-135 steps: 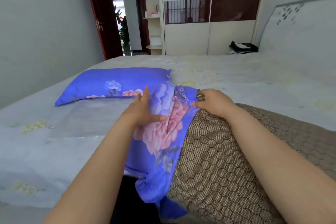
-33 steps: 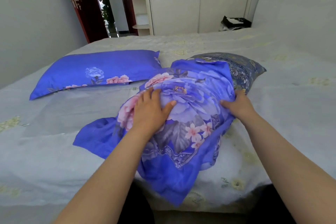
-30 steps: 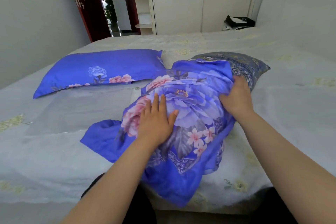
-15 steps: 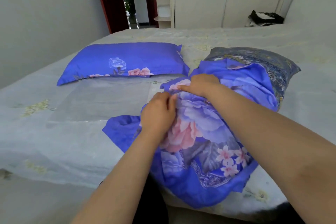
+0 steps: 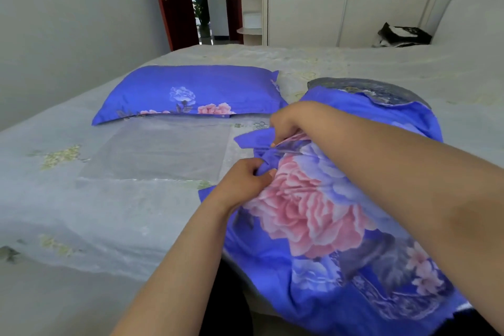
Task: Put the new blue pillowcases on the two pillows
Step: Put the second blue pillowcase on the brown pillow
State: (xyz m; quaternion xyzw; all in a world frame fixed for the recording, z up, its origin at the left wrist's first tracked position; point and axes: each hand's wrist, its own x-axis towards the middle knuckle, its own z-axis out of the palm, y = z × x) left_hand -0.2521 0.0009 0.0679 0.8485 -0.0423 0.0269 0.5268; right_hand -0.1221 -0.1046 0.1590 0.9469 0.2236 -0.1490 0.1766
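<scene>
both hands (image 5: 245, 180) pinching pillowcase (image 5: 313, 213) edge

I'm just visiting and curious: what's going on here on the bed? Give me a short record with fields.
Setting: bed with pale floral sheet
Finished pillow: blue floral, lying flat at far left
Second pillow: partly covered; dark patterned end sticks out at the far side
Blue pillowcase: bunched over the second pillow, big pink flower on top
Left hand: pinches a fold of the pillowcase edge
Right hand: grips the pillowcase edge farther away
Clear plastic sheet: flat on the bed, left of the hands
Background: black bag, open door
</scene>
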